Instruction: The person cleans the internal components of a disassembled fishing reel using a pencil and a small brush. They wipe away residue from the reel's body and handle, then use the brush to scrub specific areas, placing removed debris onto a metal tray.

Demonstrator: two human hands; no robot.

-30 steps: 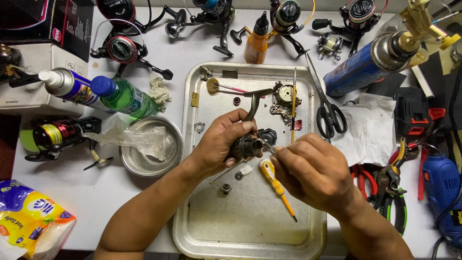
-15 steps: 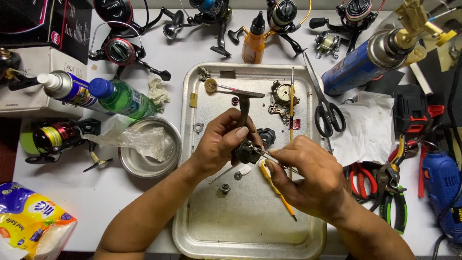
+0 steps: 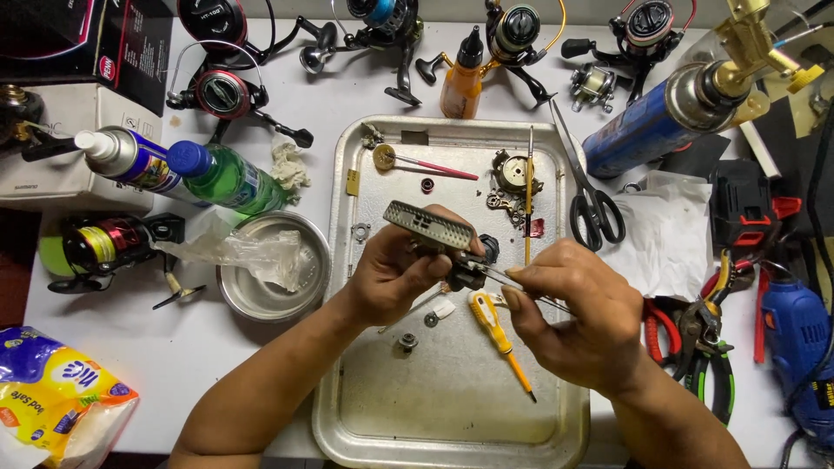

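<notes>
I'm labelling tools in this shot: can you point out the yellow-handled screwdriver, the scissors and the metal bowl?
Yellow-handled screwdriver (image 3: 489,314): head view, on the yellow handle, in the tray.
Scissors (image 3: 596,211): head view, where the black finger loops meet.
Metal bowl (image 3: 261,301): head view, on the bare lower rim, below the clear plastic.

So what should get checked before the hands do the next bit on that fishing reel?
1. Left hand has a firm grip on the reel part: ok.
2. Right hand holds the thin metal tool with its tip at the part: ok.
3. Work is above the metal tray, so dropped bits land inside: ok.
4. Yellow screwdriver lies close by on the tray: ok.
5. Tool tip seated properly: cannot tell.
</notes>
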